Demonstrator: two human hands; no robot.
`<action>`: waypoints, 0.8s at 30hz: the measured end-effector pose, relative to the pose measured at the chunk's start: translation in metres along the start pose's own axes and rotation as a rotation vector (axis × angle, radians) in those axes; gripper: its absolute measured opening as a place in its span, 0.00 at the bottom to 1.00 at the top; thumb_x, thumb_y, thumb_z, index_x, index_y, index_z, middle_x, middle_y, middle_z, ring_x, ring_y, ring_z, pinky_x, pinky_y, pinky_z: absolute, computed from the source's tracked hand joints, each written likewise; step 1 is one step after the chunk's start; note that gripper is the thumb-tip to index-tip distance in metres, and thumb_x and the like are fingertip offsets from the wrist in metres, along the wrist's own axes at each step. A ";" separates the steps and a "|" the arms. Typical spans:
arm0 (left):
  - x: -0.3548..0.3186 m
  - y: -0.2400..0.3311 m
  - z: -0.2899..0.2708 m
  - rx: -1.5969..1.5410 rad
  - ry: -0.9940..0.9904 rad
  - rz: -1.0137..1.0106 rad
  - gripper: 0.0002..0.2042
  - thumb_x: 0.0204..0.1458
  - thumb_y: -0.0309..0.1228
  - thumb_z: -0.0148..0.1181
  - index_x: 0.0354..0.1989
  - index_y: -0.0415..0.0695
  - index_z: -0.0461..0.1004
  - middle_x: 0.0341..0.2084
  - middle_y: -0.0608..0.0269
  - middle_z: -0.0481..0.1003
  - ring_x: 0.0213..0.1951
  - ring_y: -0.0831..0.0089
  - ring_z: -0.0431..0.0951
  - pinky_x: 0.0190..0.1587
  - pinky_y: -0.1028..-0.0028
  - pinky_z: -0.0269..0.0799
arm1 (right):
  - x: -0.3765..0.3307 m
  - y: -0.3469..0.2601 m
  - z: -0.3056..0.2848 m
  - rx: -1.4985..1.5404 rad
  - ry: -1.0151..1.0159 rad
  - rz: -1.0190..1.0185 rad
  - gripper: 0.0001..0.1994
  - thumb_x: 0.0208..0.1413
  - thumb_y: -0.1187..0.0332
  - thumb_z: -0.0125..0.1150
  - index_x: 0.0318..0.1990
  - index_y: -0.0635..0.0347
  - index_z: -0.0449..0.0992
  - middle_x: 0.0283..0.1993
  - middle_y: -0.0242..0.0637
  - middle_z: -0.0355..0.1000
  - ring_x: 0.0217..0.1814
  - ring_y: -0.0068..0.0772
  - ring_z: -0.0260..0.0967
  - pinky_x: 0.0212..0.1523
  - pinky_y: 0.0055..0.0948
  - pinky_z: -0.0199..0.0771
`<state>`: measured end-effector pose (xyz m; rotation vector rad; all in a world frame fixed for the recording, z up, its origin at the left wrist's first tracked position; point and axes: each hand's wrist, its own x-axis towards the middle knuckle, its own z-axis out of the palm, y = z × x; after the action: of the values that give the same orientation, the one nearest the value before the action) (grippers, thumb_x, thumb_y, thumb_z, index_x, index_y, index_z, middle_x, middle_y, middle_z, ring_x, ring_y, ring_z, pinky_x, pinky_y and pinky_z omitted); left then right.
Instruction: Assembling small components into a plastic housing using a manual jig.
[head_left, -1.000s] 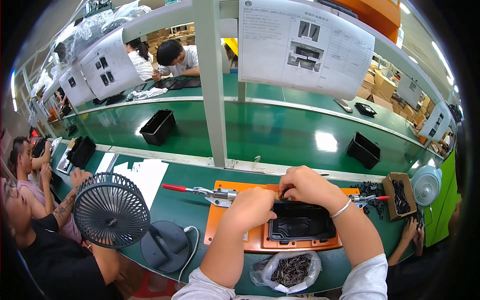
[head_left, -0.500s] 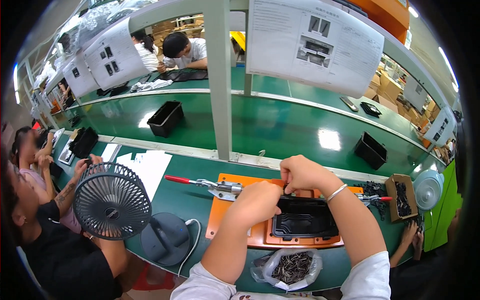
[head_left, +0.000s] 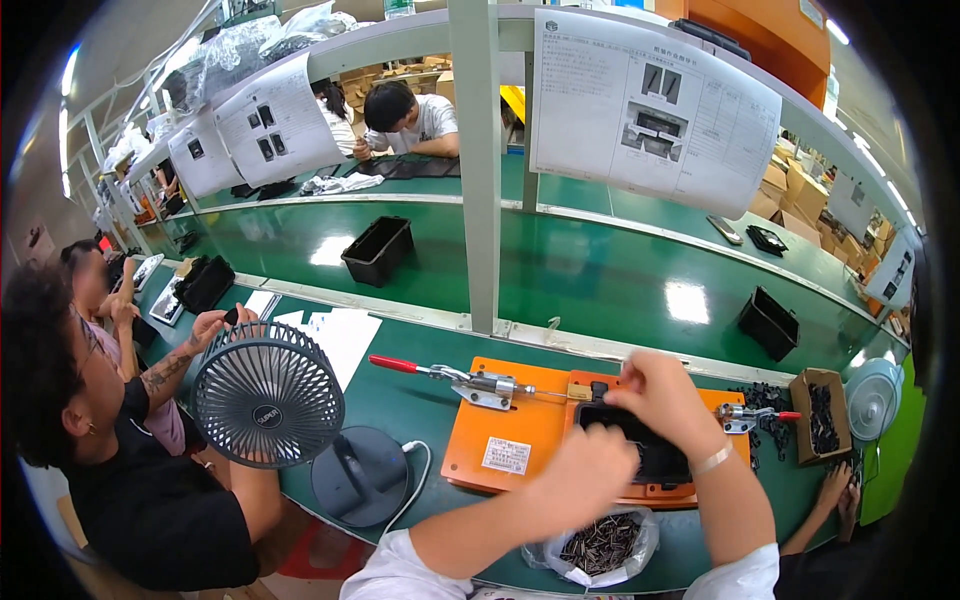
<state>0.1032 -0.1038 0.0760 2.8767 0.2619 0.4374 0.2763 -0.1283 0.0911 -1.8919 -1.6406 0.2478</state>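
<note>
- The left hand point(head_left: 590, 468) is blurred over the near left corner of a black plastic part point(head_left: 655, 455); its fingers look curled down onto it, but whether they grip it cannot be told.
- The right hand point(head_left: 668, 395), with a thin bracelet at the wrist, rests on the far edge of the same part, fingers bent and pressed together against it.
- The black part lies in an orange fixture plate point(head_left: 520, 440) on the green workbench point(head_left: 410, 400).
- A toggle clamp with a red handle point(head_left: 455, 375) is bolted to the plate's left side; a smaller red-tipped clamp point(head_left: 755, 412) sits at its right edge.
- Just in front of the plate lies a clear bag of small dark screws point(head_left: 600, 545).
- To the right, a cardboard box of black pieces point(head_left: 822, 415) stands beside a white fan point(head_left: 872, 398).
- To the left stands a dark desk fan point(head_left: 268, 395), with white paper sheets point(head_left: 335, 335) behind it.
</note>
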 end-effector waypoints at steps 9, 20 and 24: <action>-0.042 0.037 0.063 0.089 -0.279 0.246 0.06 0.42 0.29 0.55 0.23 0.42 0.77 0.26 0.61 0.74 0.34 0.68 0.74 0.39 0.70 0.64 | -0.163 -0.021 0.012 -0.311 -0.453 -0.033 0.07 0.41 0.68 0.64 0.28 0.60 0.75 0.29 0.43 0.71 0.30 0.45 0.72 0.29 0.39 0.73; -0.044 0.038 0.063 0.113 -0.285 0.319 0.05 0.41 0.28 0.55 0.22 0.43 0.77 0.25 0.62 0.74 0.32 0.69 0.74 0.38 0.71 0.64 | -0.174 -0.005 0.021 -0.113 -0.311 -0.016 0.05 0.43 0.69 0.63 0.27 0.58 0.77 0.27 0.39 0.73 0.28 0.40 0.73 0.29 0.35 0.73; -0.043 0.030 0.054 0.076 -0.318 0.338 0.05 0.41 0.28 0.55 0.23 0.43 0.76 0.26 0.61 0.74 0.33 0.68 0.75 0.38 0.71 0.66 | -0.155 -0.005 -0.021 0.173 -0.136 -0.010 0.04 0.42 0.76 0.64 0.28 0.60 0.77 0.25 0.36 0.73 0.25 0.29 0.71 0.27 0.25 0.70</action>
<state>0.0842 -0.1520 0.0216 3.0113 -0.2695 0.0173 0.2496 -0.2818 0.0723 -1.7698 -1.6588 0.5073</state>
